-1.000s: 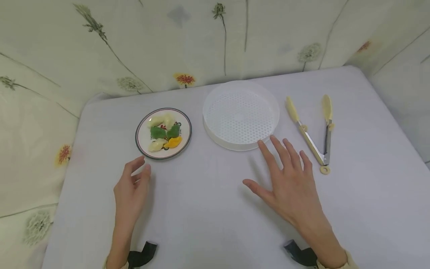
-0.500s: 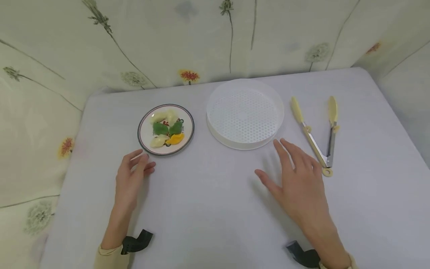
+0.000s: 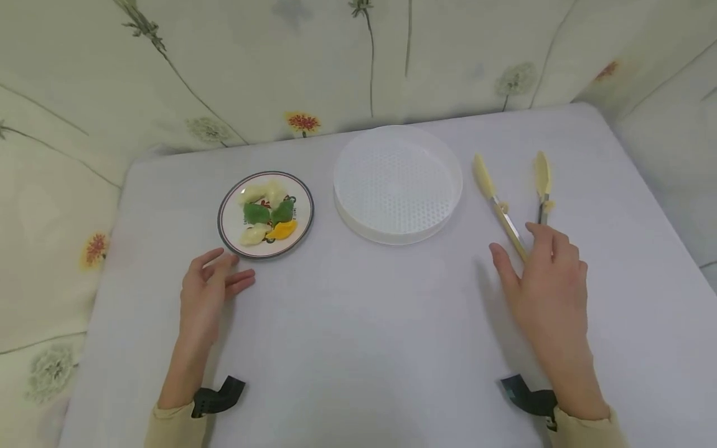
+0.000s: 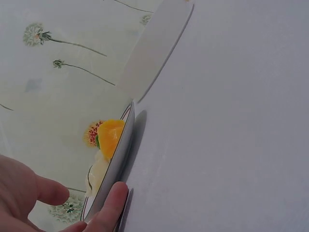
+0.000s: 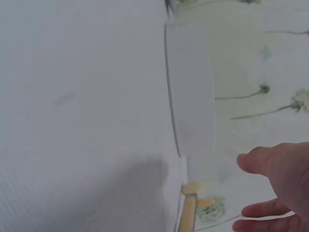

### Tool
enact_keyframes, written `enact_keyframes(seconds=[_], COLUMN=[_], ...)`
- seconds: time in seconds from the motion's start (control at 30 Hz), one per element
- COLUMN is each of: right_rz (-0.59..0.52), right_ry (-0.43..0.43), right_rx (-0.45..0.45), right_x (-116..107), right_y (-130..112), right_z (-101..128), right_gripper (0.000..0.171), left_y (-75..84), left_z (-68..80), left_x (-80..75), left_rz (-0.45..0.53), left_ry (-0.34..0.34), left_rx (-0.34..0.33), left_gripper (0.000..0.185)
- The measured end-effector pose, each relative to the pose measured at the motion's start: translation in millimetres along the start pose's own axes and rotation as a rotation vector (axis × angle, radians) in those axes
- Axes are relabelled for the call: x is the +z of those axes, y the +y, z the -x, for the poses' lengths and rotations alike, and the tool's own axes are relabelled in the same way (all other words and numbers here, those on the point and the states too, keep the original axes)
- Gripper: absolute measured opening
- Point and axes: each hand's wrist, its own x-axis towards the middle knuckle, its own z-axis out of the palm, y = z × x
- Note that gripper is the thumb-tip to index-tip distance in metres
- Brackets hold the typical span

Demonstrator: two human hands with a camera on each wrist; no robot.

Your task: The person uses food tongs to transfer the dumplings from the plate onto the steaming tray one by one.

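Observation:
A small white plate (image 3: 300, 191) with dark rim lines holds several dumpling-shaped pieces: pale ones, green (image 3: 256, 213) ones and a yellow-orange (image 3: 282, 230) one. My left hand (image 3: 203, 297) is at the plate's near-left edge, thumb and fingers apart; in the left wrist view, a fingertip (image 4: 116, 195) overlaps the plate's underside. Over the handle end of cream-tipped metal tongs (image 3: 508, 225), my right hand (image 3: 551, 298) hovers with fingers spread and slightly bent. The tongs lie spread in a V, their hinge hidden by the hand. The right wrist view shows nothing between thumb and fingers.
A round white tray (image 3: 398, 186) with a perforated base stands between plate and tongs near the table's back edge. The white-covered table (image 3: 358, 336) meets a flower-patterned cloth (image 3: 246, 68) behind. Black wrist straps (image 3: 218, 398) are on both arms.
My right hand has moved right, from in front of the tray to over the tongs' handle end. The left hand has come slightly closer to the plate. The view has shifted a little.

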Motion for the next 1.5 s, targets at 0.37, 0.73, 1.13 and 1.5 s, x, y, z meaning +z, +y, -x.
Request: enact_keyframes(seconds=[0.37, 0.73, 1.13, 1.5], right_rz=[0.04, 0.047, 0.024, 0.036], right_ry=[-0.052, -0.16, -0.155, -0.224], right_rx=[0.109, 0.266, 0.201, 0.128], right_x=[1.6, 4.5, 7.2, 7.6], right_y=[11.5, 16.4, 30.1, 38.2], right_z=[-3.2, -12.4, -7.1, -14.8], right_gripper=[0.059, 0.066, 0.068, 0.074], left_y=[-0.6, -0.3, -6.5, -4.5], left_z=[-3.2, -6.1, -6.4, -12.9], left_x=[-4.2, -4.4, -2.6, -6.6], left_rz=[0.095, 0.127, 0.169, 0.202], left_ry=[-0.035, -0.073, -0.128, -0.151], left_rx=[-0.008, 0.006, -0.006, 0.007], left_gripper=[0.062, 0.067, 0.066, 0.064])
